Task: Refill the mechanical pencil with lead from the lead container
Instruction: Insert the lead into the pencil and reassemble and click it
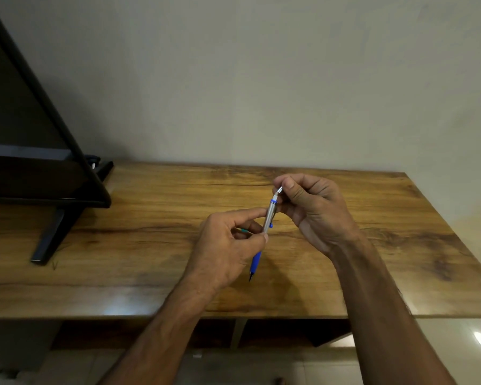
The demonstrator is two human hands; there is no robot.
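Observation:
The mechanical pencil [268,218] has a silver barrel, a blue grip and a dark tip that points down toward me. My left hand [228,254] grips its barrel at the middle, above the wooden table [150,245]. A small teal object [245,231], possibly the lead container, peeks out between my left fingers. My right hand [314,209] pinches the silver cap [278,190] at the pencil's top end between thumb and forefinger.
A black monitor [34,140] on a black stand [50,234] occupies the table's left rear. A pale wall runs behind the table. The front edge lies close to me, with shelves and tiled floor below.

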